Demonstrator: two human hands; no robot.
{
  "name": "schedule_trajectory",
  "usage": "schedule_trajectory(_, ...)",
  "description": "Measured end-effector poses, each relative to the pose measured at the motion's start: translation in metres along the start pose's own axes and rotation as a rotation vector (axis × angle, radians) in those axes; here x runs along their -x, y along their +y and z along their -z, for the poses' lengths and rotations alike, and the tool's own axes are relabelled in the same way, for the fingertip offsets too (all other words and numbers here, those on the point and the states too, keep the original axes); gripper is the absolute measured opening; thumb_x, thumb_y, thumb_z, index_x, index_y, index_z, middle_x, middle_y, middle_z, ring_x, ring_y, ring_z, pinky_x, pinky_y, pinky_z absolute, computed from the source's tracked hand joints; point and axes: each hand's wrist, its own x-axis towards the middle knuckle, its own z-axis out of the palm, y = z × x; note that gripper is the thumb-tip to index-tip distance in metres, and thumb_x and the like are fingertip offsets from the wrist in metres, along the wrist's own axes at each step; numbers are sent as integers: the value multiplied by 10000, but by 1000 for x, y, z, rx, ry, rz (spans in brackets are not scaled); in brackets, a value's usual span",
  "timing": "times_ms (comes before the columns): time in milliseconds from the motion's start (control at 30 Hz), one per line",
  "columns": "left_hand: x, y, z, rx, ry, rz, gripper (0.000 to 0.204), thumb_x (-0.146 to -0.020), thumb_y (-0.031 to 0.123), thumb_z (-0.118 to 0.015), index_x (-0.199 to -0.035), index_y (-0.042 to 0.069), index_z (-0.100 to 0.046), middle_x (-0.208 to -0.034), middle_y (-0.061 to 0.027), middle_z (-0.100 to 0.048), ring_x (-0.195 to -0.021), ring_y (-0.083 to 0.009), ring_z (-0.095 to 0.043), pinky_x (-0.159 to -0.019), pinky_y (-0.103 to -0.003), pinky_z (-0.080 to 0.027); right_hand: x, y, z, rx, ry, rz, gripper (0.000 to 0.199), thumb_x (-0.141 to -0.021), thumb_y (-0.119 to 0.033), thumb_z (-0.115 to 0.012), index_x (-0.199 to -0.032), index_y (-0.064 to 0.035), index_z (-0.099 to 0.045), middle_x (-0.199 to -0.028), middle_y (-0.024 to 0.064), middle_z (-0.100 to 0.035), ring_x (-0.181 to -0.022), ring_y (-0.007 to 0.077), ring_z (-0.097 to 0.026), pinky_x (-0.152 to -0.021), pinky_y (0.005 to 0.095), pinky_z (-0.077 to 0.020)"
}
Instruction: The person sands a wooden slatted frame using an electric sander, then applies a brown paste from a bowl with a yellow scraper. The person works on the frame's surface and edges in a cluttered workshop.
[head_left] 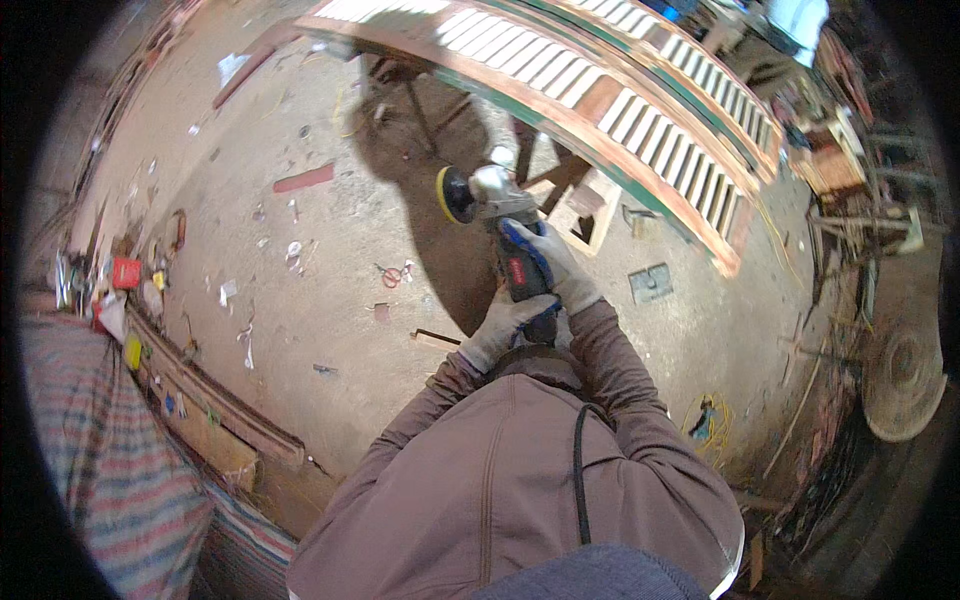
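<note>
Both gloved hands hold an angle grinder [517, 268] with a dark body and silver head. A round pad with a yellow rim [456, 194] is fitted to it and faces left. My left hand [503, 325] wraps round the rear of the body. Farther forward, my right hand [557, 265] grips the body near the head; its glove is white with blue. Beyond the grinder's head runs a long slatted wooden frame [590, 130], with a gap between it and the pad. What the pad's working face looks like is hidden.
Red-handled scissors [391, 276], a reddish wood strip [303, 179] and scraps lie on the concrete floor. A grey rectangular plate [650, 283] and a hammer-like tool [640, 217] are to the right. Yellow cord [712, 425] coils at lower right. Striped cloth [105, 450] hangs at lower left.
</note>
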Motion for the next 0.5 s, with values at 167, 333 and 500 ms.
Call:
schedule_trajectory(167,-41,44,23,-104,3,-47,364,-877,107,-823,-1199,36,-671,-1089,-30,-720,-923,-127,-683,-826,-295,-570,-69,2,-6,-15,-5,-15,474,-940,-331,-786,-1271,-37,-618,-1061,16,-676,-855,94,-626,-723,267,-538)
schedule_trajectory(333,-110,95,64,-220,47,-59,370,-870,133,-822,-1194,31,-676,-1092,-32,-722,-929,-131,-682,-826,-302,-567,-170,-2,-13,113,-19,-12,585,-844,-341,-880,-1258,-18,-622,-1102,30,-678,-902,107,-625,-800,279,-535)
schedule_trajectory(500,-166,146,106,-155,223,32,385,-879,163,-809,-1210,23,-669,-1058,-48,-720,-888,-154,-683,-791,-310,-568,-283,2,-38,153,-189,-151,622,-750,-330,-948,-1193,-24,-637,-1005,17,-675,-848,111,-614,-771,276,-520)
